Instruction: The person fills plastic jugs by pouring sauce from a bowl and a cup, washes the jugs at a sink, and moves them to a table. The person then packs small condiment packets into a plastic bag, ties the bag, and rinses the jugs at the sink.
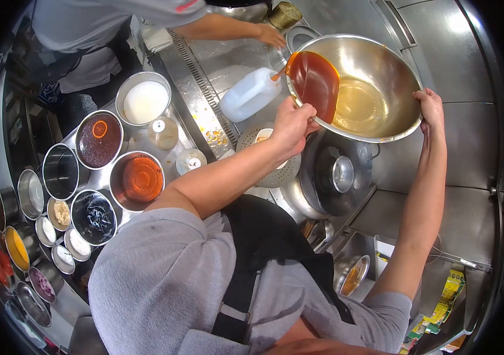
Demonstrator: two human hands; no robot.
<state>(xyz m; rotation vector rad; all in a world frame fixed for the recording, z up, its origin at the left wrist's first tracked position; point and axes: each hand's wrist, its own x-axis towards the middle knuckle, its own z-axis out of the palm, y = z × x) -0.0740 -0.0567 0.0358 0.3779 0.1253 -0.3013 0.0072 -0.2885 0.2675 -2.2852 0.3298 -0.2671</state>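
A large steel bowl (pixel 376 65) is tilted to the left, with red-brown sauce (pixel 314 83) gathered at its left side. The sauce runs over the rim toward the mouth of a translucent white plastic jug (pixel 251 94), which leans with its mouth up and to the right. My left hand (pixel 293 125) grips the bowl's lower left rim, fingers closed. My right hand (pixel 429 107) holds the bowl's right rim, thumb over the edge. The jug's handle is not in either of my hands.
A co-worker's arm (pixel 222 28) reaches in at the top, hand near the bowl's upper left. Several pots of sauces, including a red one (pixel 143 178), stand at left. A perforated ladle (pixel 288 173) and a dark wok (pixel 352 195) lie below the bowl.
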